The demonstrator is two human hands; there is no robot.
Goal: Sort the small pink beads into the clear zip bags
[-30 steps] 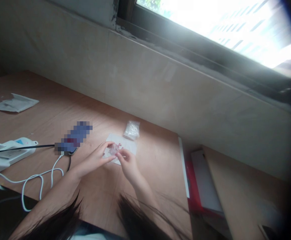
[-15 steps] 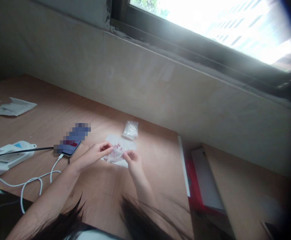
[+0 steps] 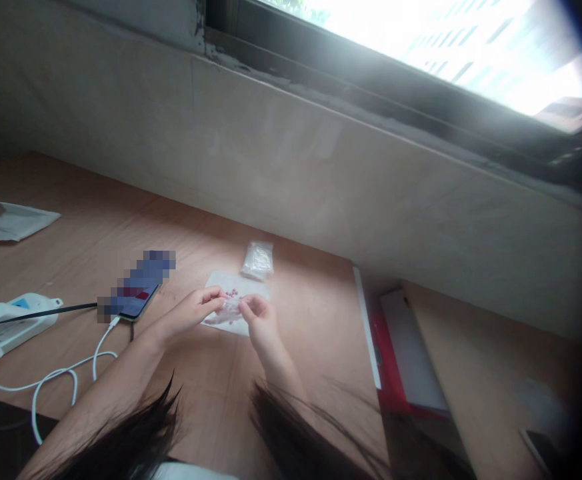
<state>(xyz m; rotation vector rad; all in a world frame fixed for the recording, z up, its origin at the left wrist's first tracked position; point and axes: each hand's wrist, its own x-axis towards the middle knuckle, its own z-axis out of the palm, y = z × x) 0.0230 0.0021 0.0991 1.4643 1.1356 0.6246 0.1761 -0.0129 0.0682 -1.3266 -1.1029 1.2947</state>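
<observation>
Between my fingertips is a small clear plastic bag (image 3: pixel 231 307). My left hand (image 3: pixel 205 303) pinches its left side and my right hand (image 3: pixel 258 313) pinches its right side. Beneath the bag lies a white sheet (image 3: pixel 238 327) on the wooden table, partly covered by my hands. Several small dark-red beads or similar pieces (image 3: pixel 231 293) rest on the sheet just beyond my fingers. Whether any of them are inside the bag is hard to make out. A stack of clear plastic bags (image 3: pixel 257 260) sits just behind the sheet.
To the left, a phone (image 3: pixel 143 293) is plugged into a white cable (image 3: pixel 101 341). A white power strip (image 3: pixel 13 330) and a white paper packet (image 3: pixel 15 221) lie farther left. The table's right edge has a white strip (image 3: pixel 367 327), with a red folder (image 3: pixel 388 360) beyond it.
My hands have come slightly closer together, and the bag between them looks more bunched. The whole view has shifted a little.
</observation>
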